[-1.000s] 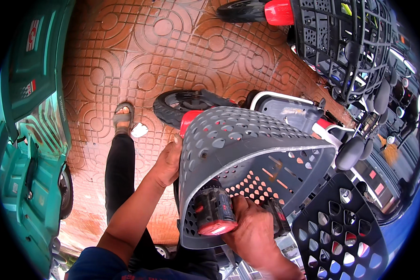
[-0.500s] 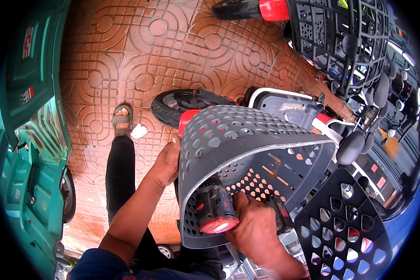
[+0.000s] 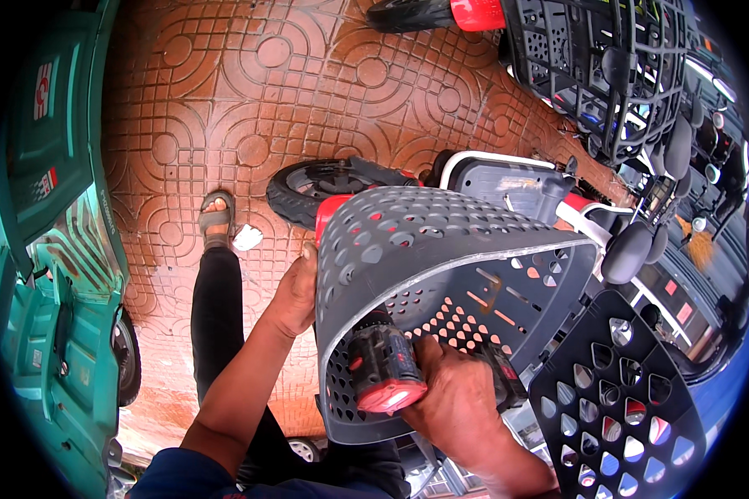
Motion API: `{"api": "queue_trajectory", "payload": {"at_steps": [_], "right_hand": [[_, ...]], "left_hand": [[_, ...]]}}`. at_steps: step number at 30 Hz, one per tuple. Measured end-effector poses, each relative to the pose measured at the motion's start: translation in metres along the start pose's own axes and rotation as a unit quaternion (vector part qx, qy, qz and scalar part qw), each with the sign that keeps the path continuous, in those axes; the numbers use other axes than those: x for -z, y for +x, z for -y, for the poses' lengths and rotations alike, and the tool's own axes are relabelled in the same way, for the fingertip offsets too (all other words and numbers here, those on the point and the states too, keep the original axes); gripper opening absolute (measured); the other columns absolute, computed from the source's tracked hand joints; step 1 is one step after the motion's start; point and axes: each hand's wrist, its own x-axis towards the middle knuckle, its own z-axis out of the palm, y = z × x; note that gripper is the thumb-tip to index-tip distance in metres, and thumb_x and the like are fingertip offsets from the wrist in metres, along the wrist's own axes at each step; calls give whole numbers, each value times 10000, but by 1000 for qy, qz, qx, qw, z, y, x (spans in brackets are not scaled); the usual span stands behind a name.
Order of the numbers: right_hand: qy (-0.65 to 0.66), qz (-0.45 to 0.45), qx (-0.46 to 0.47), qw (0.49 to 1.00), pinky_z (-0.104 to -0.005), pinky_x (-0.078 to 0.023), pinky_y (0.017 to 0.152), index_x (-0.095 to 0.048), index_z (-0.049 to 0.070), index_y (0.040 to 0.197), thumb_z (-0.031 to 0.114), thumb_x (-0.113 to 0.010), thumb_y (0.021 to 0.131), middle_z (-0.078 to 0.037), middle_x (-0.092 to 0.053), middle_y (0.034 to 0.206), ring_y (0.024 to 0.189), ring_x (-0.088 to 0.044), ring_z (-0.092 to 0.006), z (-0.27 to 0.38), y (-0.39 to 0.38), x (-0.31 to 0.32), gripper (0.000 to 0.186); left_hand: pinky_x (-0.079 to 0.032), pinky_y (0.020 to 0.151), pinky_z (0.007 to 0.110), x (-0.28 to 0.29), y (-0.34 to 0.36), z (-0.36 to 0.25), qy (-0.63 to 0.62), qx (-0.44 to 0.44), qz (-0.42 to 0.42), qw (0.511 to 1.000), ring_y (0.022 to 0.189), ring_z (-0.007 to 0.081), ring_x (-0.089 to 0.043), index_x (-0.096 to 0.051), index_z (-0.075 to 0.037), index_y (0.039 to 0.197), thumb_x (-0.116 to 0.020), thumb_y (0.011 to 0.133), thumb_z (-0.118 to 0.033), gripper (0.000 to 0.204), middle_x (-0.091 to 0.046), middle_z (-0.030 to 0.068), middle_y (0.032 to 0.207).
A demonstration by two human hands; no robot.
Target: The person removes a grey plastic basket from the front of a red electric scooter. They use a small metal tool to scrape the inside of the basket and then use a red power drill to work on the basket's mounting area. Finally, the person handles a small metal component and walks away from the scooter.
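A dark grey plastic basket point(image 3: 391, 274) with drop-shaped holes tilts with its mouth toward me, mounted at the front of an electric scooter. Inside the mouth, my right hand point(image 3: 456, 399) is wrapped round the grip of a black and red cordless drill point(image 3: 384, 366). The drill's nose reaches deeper into the basket by its left wall and is hidden. My left hand point(image 3: 298, 287) presses against the basket's outer left side; its fingers are mostly hidden behind the wall. A perforated black lid point(image 3: 612, 399) hangs open from the basket's right edge.
The scooter's black front wheel point(image 3: 324, 191) lies beyond the basket. A green metal vehicle body point(image 3: 54, 249) stands at the left. Another black basket point(image 3: 599, 75) is at the upper right. A white scrap point(image 3: 247, 238) lies on the tiled floor point(image 3: 208, 108) beside my sandalled foot point(image 3: 217, 213).
The view has shifted slightly. Both hands, the drill and the basket keep nearly the same places relative to each other.
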Motion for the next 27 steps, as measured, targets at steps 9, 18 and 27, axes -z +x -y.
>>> {"api": "queue_trajectory", "payload": {"at_steps": [9, 18, 27], "right_hand": [[15, 15, -16, 1000, -480, -517, 676, -595, 20, 950, 225, -864, 679, -210, -650, 790, 756, -665, -413, 2, 3, 6, 434], [19, 19, -10, 1000, -476, -514, 684, -587, 14, 948, 178, -832, 682, -214, -651, 783, 757, -669, -407, 3, 3, 7, 398], [16, 6, -16, 1000, -463, -518, 670, -584, 25, 930, 175, -827, 680, -202, -659, 752, 734, -677, -395, 7, 3, 4, 380]], "left_hand": [[-513, 979, 341, 4, 0, 3, 13, 9, -8, 1000, 1183, 185, -603, -491, -44, 1454, -451, 926, -802, 924, -628, 94, 1315], [-503, 999, 341, 11, 5, 14, 4, -9, -17, 1000, 1199, 185, -599, -486, -50, 1466, -450, 922, -807, 932, -623, 89, 1333], [-508, 1005, 352, 5, 3, 5, 6, -4, 11, 1000, 1217, 199, -599, -475, -55, 1483, -463, 930, -794, 923, -616, 100, 1357]]}}
